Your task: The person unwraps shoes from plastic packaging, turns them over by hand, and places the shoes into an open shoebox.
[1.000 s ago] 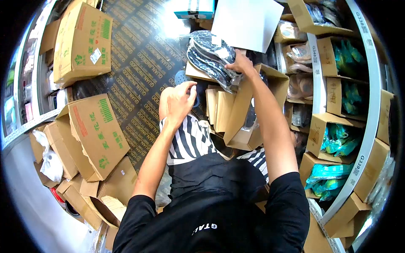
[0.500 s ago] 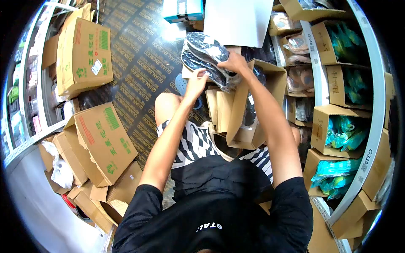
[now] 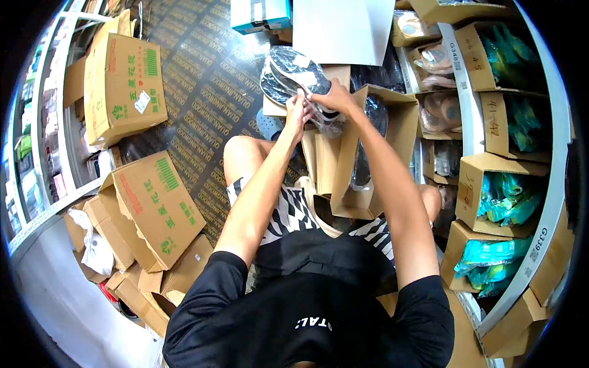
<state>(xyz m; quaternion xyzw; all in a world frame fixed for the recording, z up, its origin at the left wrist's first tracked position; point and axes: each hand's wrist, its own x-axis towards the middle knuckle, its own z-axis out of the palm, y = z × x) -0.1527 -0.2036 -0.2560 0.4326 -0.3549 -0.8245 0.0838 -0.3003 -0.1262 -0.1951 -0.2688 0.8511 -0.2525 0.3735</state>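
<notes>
A stack of black insoles (image 3: pixel 293 69) in clear plastic, with a white label on top, lies ahead of me over a cardboard surface. My left hand (image 3: pixel 297 113) pinches the near edge of the plastic, fingers closed. Beside it, my right hand (image 3: pixel 333 98) is closed on the right side of the same stack. Loose clear wrap bunches below both hands. Under my right forearm stands an open cardboard box (image 3: pixel 399 132) with more dark wrapped items (image 3: pixel 375 116) inside.
On the right, a shelf (image 3: pixel 475 132) holds open boxes of teal bagged goods (image 3: pixel 500 257) and wrapped insoles. Large cardboard boxes (image 3: pixel 156 208) stand on the left. A white board (image 3: pixel 343 30) and a blue box (image 3: pixel 261 15) are at the far side.
My left hand has shifted right and up along the plastic, closer to my right hand. The insole stack has moved slightly left, and my right hand has slid a little toward me.
</notes>
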